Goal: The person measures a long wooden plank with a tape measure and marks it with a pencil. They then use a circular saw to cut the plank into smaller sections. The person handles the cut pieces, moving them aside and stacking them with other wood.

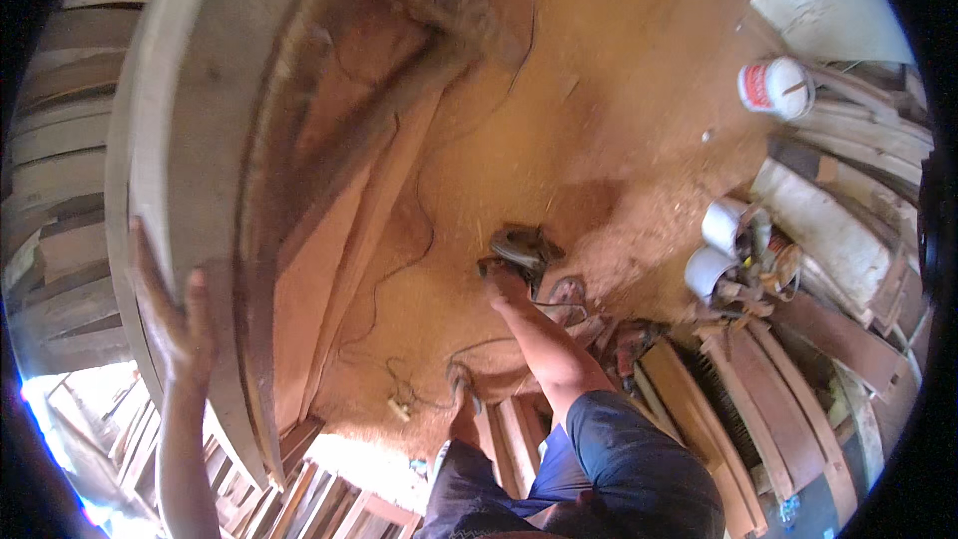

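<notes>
Left hand (185,334): spread, thumb apart from the fingers, laid on the board.
Right hand: out of view; I cannot tell its state.
Board (215,130): long, at the person's left, raised above the floor (489,180); blurred, perhaps a desk top.
Cable (432,230): loose across the floor.
Bucket (783,88): far right, beside planks (858,130).

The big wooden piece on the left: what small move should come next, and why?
Perhaps bring the right hand to the big wooden piece as well. Only the left hand shows at its edge, fingers spread rather than wrapped around it; the right is out of view, so a second hold might steady it.
</notes>
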Demonstrator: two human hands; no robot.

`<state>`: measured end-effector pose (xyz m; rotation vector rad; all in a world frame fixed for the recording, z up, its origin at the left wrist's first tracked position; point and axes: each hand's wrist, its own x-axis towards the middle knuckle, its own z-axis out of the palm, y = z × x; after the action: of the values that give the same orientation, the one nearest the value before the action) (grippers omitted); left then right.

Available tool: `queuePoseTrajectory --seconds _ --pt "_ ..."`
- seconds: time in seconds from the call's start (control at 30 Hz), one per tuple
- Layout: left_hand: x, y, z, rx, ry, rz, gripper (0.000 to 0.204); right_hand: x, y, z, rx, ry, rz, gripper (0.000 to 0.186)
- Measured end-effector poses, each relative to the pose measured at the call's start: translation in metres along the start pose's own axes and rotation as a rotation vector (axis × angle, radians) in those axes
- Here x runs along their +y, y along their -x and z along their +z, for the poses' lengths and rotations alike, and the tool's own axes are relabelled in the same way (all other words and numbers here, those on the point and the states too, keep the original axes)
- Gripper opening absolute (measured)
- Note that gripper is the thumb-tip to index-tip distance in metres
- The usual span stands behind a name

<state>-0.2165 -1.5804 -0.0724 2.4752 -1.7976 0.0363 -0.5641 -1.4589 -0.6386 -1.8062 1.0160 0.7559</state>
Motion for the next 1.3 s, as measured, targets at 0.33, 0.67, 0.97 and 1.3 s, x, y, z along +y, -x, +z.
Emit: queuePoseTrajectory --seconds 0.33,0.67,0.97,1.3 --pt "0.043 -0.031 -0.024 -0.039 -0.079 -0.044 0.09 0.077 0.225 -0.242 0.17 -0.522 0.114 0.066" --pt "0.044 -0.04 -0.042 -0.038 0.001 -0.072 0.092 0.142 0.319 -0.309 0.533 -1.127 0.339 0.038" --pt "0.052 -0.069 -0.082 -0.174 0.155 -0.256 0.112 0.095 0.37 -0.473 0.648 -0.687 0.158 0.027" --pt "0.057 -0.1 -0.099 -0.306 0.149 -0.383 0.117 -0.061 0.435 -0.667 0.723 -0.812 -0.006 0.038"
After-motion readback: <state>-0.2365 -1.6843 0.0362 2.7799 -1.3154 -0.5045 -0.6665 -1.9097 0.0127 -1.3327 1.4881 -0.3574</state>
